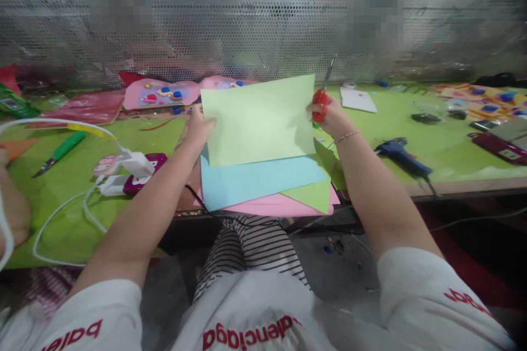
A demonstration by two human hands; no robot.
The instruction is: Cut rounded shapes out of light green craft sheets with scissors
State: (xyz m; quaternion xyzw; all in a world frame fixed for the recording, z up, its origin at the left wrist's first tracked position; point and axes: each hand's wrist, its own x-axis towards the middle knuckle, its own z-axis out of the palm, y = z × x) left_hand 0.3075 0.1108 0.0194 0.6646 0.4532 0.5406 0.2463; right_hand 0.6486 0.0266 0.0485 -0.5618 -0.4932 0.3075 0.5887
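Note:
A pale green sheet of paper (259,120) is held up by its two side edges. My left hand (200,125) pinches its left edge, thumb on the near face. My right hand (327,112) is closed around red-handled scissors (320,105), whose blades point up and away; its fingertips reach the sheet's right edge. Below the raised sheet lie a light blue sheet (259,181), a brighter green sheet (315,194) and pink sheets (263,208) at the table's front edge.
On the green table (156,137), a green-handled cutter (61,153) and white chargers on a purple power strip (144,175) lie left. A blue glue gun (403,158) is right. Pink decorated cutouts (160,93) lie behind. A perforated metal screen (255,22) stands at the back. Another person's arm (12,208) rests far left.

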